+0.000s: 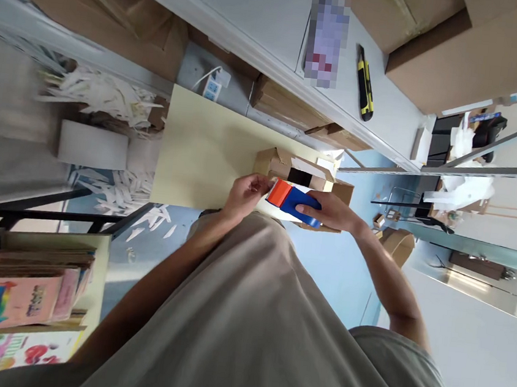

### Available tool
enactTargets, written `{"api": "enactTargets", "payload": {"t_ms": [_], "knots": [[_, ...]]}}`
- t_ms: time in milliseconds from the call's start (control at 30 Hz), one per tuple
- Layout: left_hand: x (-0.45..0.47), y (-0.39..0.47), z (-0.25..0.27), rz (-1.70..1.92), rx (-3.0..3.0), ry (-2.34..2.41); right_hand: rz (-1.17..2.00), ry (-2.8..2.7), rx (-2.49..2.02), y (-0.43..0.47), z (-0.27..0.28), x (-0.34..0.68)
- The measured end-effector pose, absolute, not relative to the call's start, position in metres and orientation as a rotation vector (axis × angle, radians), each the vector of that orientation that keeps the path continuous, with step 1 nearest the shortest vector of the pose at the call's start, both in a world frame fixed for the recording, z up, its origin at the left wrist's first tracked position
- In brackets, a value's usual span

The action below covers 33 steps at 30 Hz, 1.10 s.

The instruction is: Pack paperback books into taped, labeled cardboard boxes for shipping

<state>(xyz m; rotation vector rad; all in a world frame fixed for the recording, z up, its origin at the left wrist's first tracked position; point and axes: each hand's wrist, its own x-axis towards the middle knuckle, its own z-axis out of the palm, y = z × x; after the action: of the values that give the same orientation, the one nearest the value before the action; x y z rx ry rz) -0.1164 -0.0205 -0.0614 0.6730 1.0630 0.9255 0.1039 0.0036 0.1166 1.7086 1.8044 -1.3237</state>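
My right hand (329,211) is wrapped round the blue body of a tape dispenser (297,202) with an orange front and a toothed edge. Its toothed end points left, towards my left hand (245,193). The fingers of my left hand are curled and pinched close to that edge; what lies between them is too small to make out. Behind and under the dispenser is a cardboard box (269,158) with flaps standing up, a dark patch and white material showing at its opening. It rests on a pale yellow board (198,150).
A grey shelf (259,9) above the board carries a yellow-black utility knife (365,84) and a large carton (470,62). A power strip (213,88) sits behind the board. Shredded paper (106,97) is at the left, stacked books (21,298) at lower left.
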Motion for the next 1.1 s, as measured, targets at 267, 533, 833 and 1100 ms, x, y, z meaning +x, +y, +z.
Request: {"api": "enactTargets", "payload": {"t_ms": [267, 533, 833, 1100], "knots": [[-0.142, -0.005, -0.116, 1.073, 0.447, 1.210, -1.236, 1.599, 1.596, 0.049, 0.211, 0.115], [-0.109, 0.015, -0.163, 0.977, 0.419, 1.201, -0.932, 1.617, 1.633, 0.073, 0.208, 0.062], [-0.078, 0.018, -0.182, 0.939, 0.476, 1.271, -0.795, 1.638, 1.589, 0.089, 0.186, 0.054], [-0.061, 0.013, -0.197, 0.894, 0.619, 1.295, -0.805, 1.582, 1.599, 0.093, 0.177, 0.048]]}}
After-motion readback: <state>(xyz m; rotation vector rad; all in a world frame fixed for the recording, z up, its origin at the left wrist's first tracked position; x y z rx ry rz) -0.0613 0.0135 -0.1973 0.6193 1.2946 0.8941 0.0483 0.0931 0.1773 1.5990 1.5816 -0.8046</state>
